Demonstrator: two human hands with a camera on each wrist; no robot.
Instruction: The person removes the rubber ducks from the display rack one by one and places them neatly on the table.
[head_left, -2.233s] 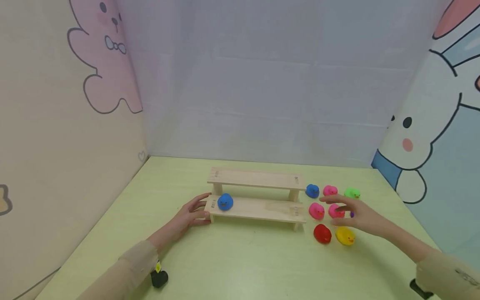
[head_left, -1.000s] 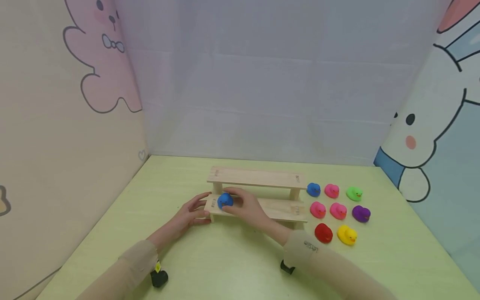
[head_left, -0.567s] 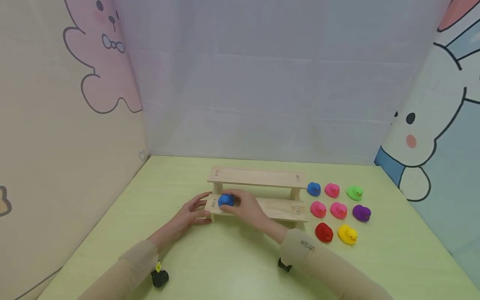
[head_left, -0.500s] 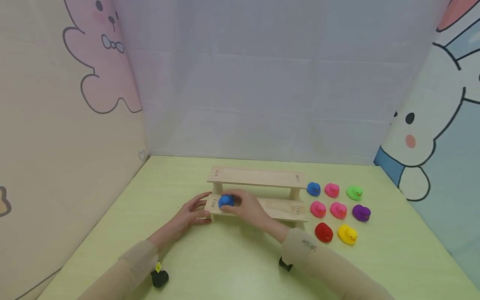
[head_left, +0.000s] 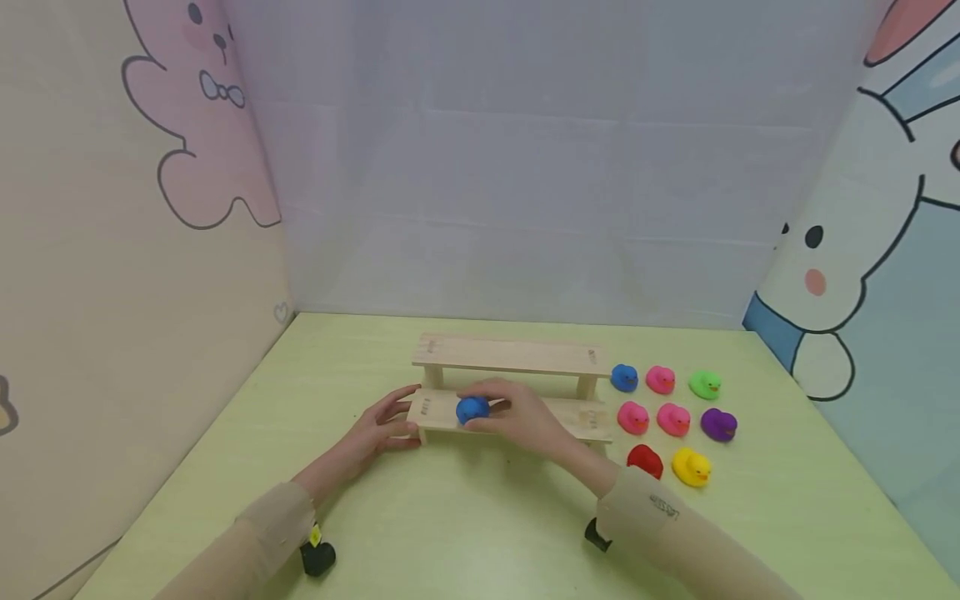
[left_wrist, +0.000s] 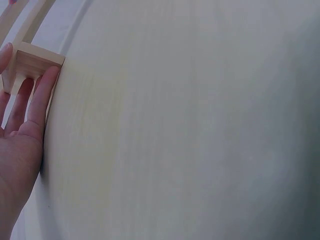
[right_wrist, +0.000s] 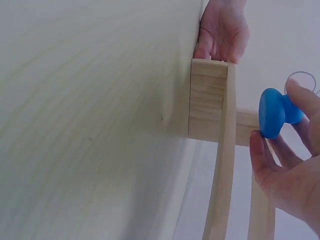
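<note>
My right hand pinches a blue rubber duck between thumb and fingers, over the left half of the lower board of a two-tier wooden shelf. In the right wrist view a gap shows between the flat base of the duck and the board's edge. Fairly straight fingers of my left hand touch the left end of the lower tier. The left wrist view has those fingers against the end leg of the shelf.
Right of the shelf sit more rubber ducks in rows: blue, pink, green, two more pink, purple, red and yellow. The right sleeve partly covers the red one. A fabric wall stands behind the table.
My right hand came from the duck rows to the blue duck on the lower board, took hold of it and moved it slightly right. The left hand stayed at the shelf's end.
</note>
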